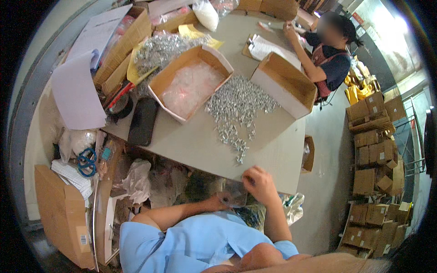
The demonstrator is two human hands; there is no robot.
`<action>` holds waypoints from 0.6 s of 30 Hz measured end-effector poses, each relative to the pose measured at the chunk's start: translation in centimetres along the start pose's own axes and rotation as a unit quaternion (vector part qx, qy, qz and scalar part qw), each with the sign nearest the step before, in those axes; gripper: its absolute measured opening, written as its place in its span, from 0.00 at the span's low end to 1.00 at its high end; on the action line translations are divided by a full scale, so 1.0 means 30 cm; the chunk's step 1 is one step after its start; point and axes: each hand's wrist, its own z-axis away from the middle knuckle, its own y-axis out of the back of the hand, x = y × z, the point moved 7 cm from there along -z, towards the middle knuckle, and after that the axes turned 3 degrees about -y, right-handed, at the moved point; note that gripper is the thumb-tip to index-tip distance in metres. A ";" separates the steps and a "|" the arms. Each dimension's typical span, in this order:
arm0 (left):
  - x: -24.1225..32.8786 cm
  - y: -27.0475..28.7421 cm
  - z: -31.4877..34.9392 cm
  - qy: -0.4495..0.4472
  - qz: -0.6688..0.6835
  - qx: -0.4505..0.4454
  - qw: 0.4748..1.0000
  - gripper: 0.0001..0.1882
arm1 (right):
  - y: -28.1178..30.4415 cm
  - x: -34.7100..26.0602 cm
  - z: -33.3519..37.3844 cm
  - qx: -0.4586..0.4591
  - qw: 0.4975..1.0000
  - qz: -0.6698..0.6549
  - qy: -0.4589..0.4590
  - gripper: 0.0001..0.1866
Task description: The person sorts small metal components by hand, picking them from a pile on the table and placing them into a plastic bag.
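Observation:
A loose pile of small silvery screws (239,107) spreads over the grey table (200,145), thinning toward its near edge. Just below that edge, my left hand (220,203) holds a small clear plastic bag (236,194). My right hand (261,184) is closed at the table edge beside the bag, its fingers curled; whatever they pinch is too small or hidden to name. Behind the screws stand an open carton (189,86) of clear plastic bags and, to its right, a white-sided open box (287,86). A black phone (143,122) lies at the left.
A co-worker (325,59) sits at the far right, hands over the table by a clipboard (271,48). More metal parts (164,50) lie on yellow paper at the back left. Blue-handled scissors (87,162) rest at lower left. Stacked cartons (371,182) line the right side.

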 end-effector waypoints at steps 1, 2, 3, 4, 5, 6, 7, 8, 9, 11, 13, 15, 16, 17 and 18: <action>0.008 -0.004 0.017 -0.038 -0.012 0.027 0.999 0.23 | 0.002 -0.016 -0.007 -0.024 0.999 -0.023 -0.001 0.08; -0.054 -0.024 0.000 -0.023 0.063 0.009 0.998 0.27 | 0.003 -0.032 -0.017 -0.049 0.998 -0.047 -0.001 0.08; -0.091 -0.035 -0.012 -0.022 0.038 0.015 0.999 0.27 | -0.004 -0.040 -0.013 -0.076 0.995 -0.070 -0.010 0.09; -0.127 -0.058 -0.017 -0.019 0.016 0.017 1.000 0.28 | -0.001 -0.025 -0.023 0.001 0.997 -0.077 -0.011 0.11; -0.168 -0.080 -0.025 -0.016 -0.006 0.019 1.000 0.29 | 0.001 -0.027 -0.035 0.061 0.997 -0.049 -0.007 0.11; -0.254 -0.107 -0.033 -0.030 0.037 0.036 0.998 0.30 | 0.001 -0.050 -0.062 0.115 0.993 -0.023 -0.003 0.11; -0.200 -0.103 -0.022 -0.018 0.031 0.020 0.999 0.31 | 0.006 -0.046 -0.069 0.172 0.985 0.008 -0.008 0.11; -0.068 -0.050 -0.010 -0.006 0.023 0.001 1.000 0.31 | -0.005 -0.032 -0.068 0.184 0.982 0.033 -0.003 0.11; 0.005 0.003 -0.001 0.004 0.009 -0.003 1.000 0.32 | -0.016 -0.046 -0.093 0.195 0.979 0.054 0.020 0.11; -0.024 -0.043 0.004 -0.070 0.054 -0.007 0.996 0.29 | -0.037 -0.044 -0.091 0.196 0.977 0.078 0.027 0.11; -0.109 -0.062 -0.014 -0.101 0.023 0.033 0.994 0.27 | -0.051 -0.039 -0.075 0.183 0.979 0.084 0.019 0.11; -0.126 -0.055 -0.028 -0.109 0.064 0.025 0.992 0.26 | -0.054 -0.051 -0.048 0.126 0.989 0.073 0.011 0.08; -0.138 -0.068 -0.031 -0.094 0.110 0.003 0.990 0.26 | -0.057 -0.050 -0.035 0.083 0.995 0.050 0.010 0.08; -0.148 -0.079 -0.035 -0.079 0.155 -0.019 0.985 0.26 | -0.054 -0.055 -0.030 0.040 0.999 0.026 0.009 0.07; -0.147 -0.081 -0.034 -0.070 0.137 -0.010 0.988 0.26 | -0.049 -0.072 -0.025 -0.005 1.000 -0.013 0.015 0.07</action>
